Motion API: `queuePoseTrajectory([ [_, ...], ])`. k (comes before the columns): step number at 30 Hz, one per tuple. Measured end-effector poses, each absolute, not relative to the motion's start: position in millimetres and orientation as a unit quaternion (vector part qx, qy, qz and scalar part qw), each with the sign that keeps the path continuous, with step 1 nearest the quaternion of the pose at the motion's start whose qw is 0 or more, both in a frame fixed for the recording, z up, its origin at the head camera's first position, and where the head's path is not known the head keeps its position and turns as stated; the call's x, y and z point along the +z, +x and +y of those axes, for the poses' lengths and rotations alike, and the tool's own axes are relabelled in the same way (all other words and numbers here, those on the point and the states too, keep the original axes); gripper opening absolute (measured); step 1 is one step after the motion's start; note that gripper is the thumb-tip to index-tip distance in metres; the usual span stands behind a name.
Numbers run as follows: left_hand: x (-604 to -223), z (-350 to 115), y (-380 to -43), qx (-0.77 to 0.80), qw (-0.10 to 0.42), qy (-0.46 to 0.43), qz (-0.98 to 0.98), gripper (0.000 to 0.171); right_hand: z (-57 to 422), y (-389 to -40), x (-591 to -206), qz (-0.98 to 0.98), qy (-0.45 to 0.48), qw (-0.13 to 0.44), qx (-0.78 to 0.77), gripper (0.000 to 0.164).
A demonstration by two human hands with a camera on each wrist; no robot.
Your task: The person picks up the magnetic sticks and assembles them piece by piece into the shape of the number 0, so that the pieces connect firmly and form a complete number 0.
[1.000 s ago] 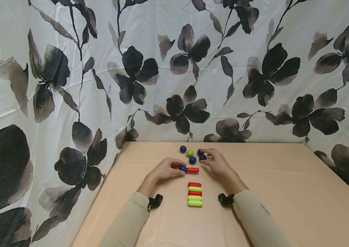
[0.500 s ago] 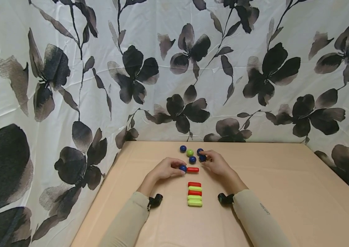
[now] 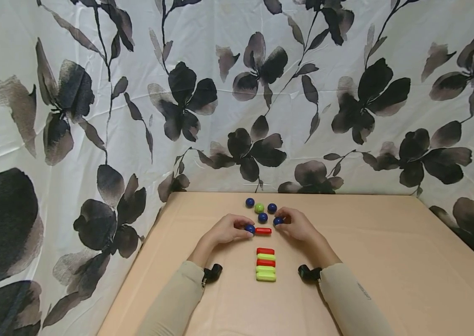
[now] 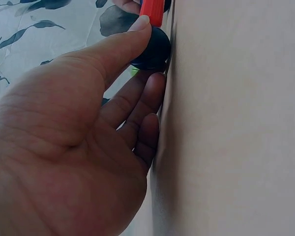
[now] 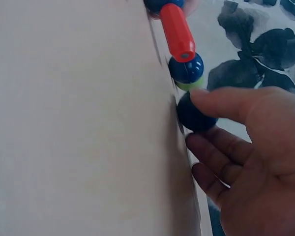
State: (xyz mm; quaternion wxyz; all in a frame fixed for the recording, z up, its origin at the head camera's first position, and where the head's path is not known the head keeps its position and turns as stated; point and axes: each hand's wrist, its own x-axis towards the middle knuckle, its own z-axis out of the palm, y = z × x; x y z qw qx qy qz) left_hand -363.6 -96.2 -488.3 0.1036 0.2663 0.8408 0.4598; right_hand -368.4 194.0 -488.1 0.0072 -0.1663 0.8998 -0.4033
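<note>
My left hand [image 3: 229,229] pinches a blue ball [image 4: 155,50] between thumb and fingers. A short red stick [image 3: 264,231] is joined to that ball's right side and points across to the right. In my right hand [image 3: 297,225] another blue ball [image 5: 196,113] is pinched, just right of the stick's free end, with a small gap between them. The right wrist view shows that end of the red stick [image 5: 178,34], a flat tip with a small grey centre. Just beyond the stick lies a third blue ball [image 3: 263,218].
Farther back on the table [image 3: 371,242] lie a green ball [image 3: 259,208] and two more blue balls, one at left [image 3: 250,202] and one at right [image 3: 272,208]. Nearer me, red and yellow-green sticks [image 3: 266,264] lie side by side. A floral cloth [image 3: 220,102] hangs behind.
My right hand has drawn one blue ball from beside another, nearer and slightly right, toward the red stick's end. My left hand keeps its ball and stick nearly still.
</note>
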Motion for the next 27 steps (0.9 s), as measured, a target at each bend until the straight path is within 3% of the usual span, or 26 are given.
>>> queuePoseTrajectory([
  [11, -487, -95, -364, 0.457, 0.092, 0.260, 0.846, 0.035, 208, -365, -487, 0.876, -0.201, 0.068, -0.433, 0.027],
  [27, -494, -88, -366, 0.454, 0.057, 0.242, 0.856, 0.036, 199, -364, -489, 0.866, -0.208, 0.055, -0.451, 0.033],
])
